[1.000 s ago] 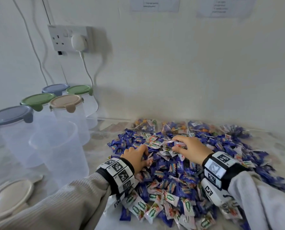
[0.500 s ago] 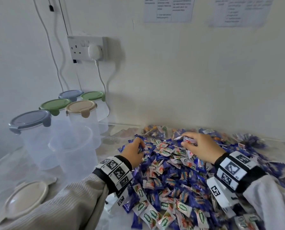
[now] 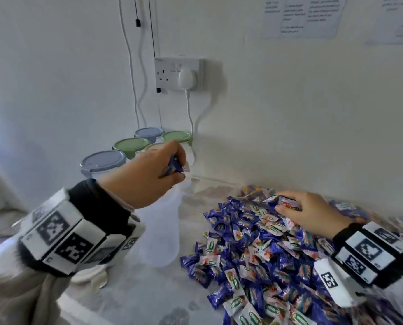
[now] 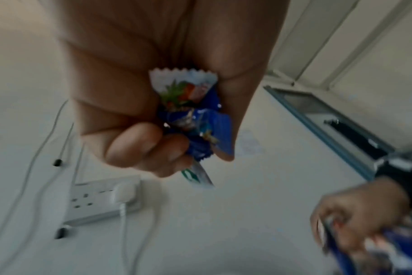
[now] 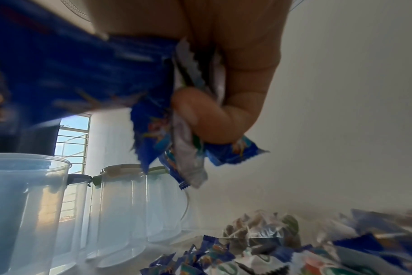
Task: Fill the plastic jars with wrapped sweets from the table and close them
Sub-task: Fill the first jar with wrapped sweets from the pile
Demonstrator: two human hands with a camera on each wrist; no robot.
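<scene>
A big pile of wrapped sweets (image 3: 277, 249), blue and white, covers the right of the table. My left hand (image 3: 177, 167) is raised above the open clear jar (image 3: 158, 231) and grips a bunch of sweets (image 4: 195, 119) in curled fingers. The jar's rim is hidden behind that hand. At the far edge of the pile my right hand (image 3: 287, 205) holds a clutch of sweets (image 5: 181, 130) between curled fingers and thumb, just above the heap. The right wrist view shows the open jar (image 5: 24, 195) to the left of that hand.
Several closed clear jars stand at the back left by the wall, with blue (image 3: 103, 161) and green (image 3: 131, 145) lids. A loose pale lid (image 3: 90, 275) lies under my left wrist. A wall socket with a plug (image 3: 179, 75) and cables hangs above the jars.
My left hand has lifted off the pile with sweets and moved left and up over the open jar. My right hand has stayed on the pile's far side, gathering sweets.
</scene>
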